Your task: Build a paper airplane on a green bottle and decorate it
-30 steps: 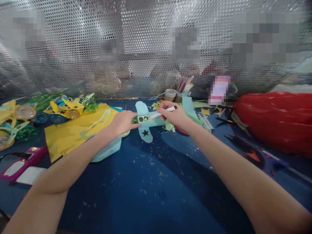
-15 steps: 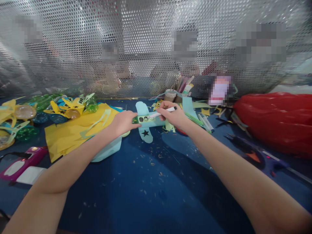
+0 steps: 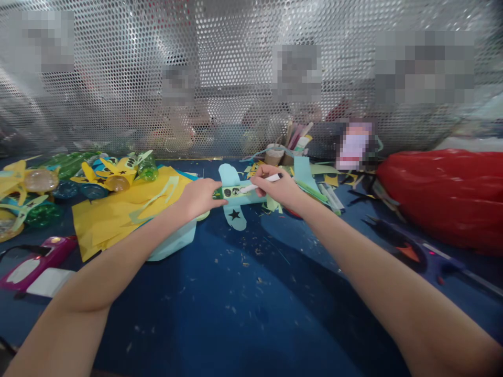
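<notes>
A paper toy plane [image 3: 234, 213] lies on the blue table, with rounded light-blue wings and a black star on the near wing. Along its pale green body run round black drawings, the leftmost filled in dark. My left hand [image 3: 200, 199] pinches the body's green left end between thumb and fingers. A white marker [image 3: 251, 187] with a black end is gripped by my right hand [image 3: 275, 183]. Its tip touches the second circle, or is very close to it. My right fingers hide part of the body's right side.
Yellow paper sheets [image 3: 118, 214] and several bottle-and-paper planes [image 3: 113, 173] lie left, beside a magenta device [image 3: 39, 264]. Markers stand in a cardboard tube [image 3: 274, 154] behind. At right are a purple glue gun [image 3: 432, 256] and a red plastic bag [image 3: 444, 193].
The marker and my right hand have shifted slightly left. More black shows in the second circle. My left hand and the plane have stayed in place.
</notes>
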A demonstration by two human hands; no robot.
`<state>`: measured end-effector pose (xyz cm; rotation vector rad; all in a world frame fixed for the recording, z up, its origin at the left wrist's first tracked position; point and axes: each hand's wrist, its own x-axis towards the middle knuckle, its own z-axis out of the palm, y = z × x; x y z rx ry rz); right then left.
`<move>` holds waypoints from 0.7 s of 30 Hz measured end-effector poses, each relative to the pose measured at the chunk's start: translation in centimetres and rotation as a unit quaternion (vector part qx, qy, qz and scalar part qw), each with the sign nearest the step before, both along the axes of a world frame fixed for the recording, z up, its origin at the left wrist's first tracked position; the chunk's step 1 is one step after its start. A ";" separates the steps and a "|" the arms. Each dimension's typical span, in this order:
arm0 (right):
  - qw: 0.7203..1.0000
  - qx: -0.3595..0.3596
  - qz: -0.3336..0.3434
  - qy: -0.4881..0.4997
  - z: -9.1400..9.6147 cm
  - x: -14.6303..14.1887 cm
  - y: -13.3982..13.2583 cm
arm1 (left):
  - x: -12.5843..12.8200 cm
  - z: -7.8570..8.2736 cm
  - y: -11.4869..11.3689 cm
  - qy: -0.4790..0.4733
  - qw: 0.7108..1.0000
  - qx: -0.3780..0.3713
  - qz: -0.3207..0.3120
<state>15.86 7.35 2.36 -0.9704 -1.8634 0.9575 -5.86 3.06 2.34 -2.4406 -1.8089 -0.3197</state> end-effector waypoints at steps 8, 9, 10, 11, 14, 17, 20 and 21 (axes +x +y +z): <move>1.000 0.005 -0.001 -0.011 0.1 0.0 -0.1 | 0.0 0.0 0.0 0.003 1.000 0.002 -0.003; 1.000 0.004 0.001 -0.014 0.1 0.0 -0.1 | 0.0 0.1 0.0 0.003 1.000 0.002 -0.003; 1.000 0.003 0.001 -0.016 0.1 0.0 -0.1 | 0.0 0.1 0.0 0.004 1.000 0.001 -0.004; 1.000 0.002 0.001 -0.016 0.1 0.0 -0.1 | 0.0 0.1 0.0 0.005 1.000 0.000 -0.005; 1.000 0.003 -0.004 -0.011 0.1 0.0 -0.1 | 0.1 0.1 0.0 0.006 1.000 -0.003 -0.006; 1.000 0.001 0.000 -0.022 0.2 0.0 -0.2 | 0.1 0.1 0.0 0.001 1.000 -0.007 -0.002; 1.000 -0.001 -0.001 -0.023 0.3 0.0 -0.3 | 0.1 0.1 -0.1 0.001 1.000 -0.007 0.001; 1.000 -0.002 -0.003 -0.018 0.2 0.0 -0.3 | 0.1 0.1 -0.1 0.004 1.000 -0.006 0.000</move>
